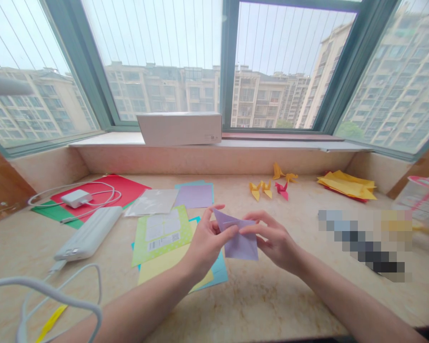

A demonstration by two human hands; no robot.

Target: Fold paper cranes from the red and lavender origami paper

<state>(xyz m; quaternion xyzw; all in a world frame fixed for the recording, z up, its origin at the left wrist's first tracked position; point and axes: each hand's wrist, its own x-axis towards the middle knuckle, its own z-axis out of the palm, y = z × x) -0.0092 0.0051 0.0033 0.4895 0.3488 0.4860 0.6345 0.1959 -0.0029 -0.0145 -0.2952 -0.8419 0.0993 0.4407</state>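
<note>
A small folded sheet of purple origami paper (241,247) is held above the counter between both hands, its upper left corner lifted. My left hand (211,238) grips it from the left, thumb laid across its front and fingers partly behind. From the right, my right hand (273,236) pinches its upper right part, with the index finger on the front. Under and beside my left forearm lie a green printed paper packet (164,236), a pale yellow sheet (160,271) and blue sheets (219,271). Another purple sheet (195,196) lies farther back.
Several folded paper cranes, yellow (254,190) and red (282,190), stand at the back right, near stacked yellow paper (346,185). On the left are red paper (128,187), a white charger (76,198), a power strip (91,233) and looping cables (50,290). A white box (180,129) rests on the sill.
</note>
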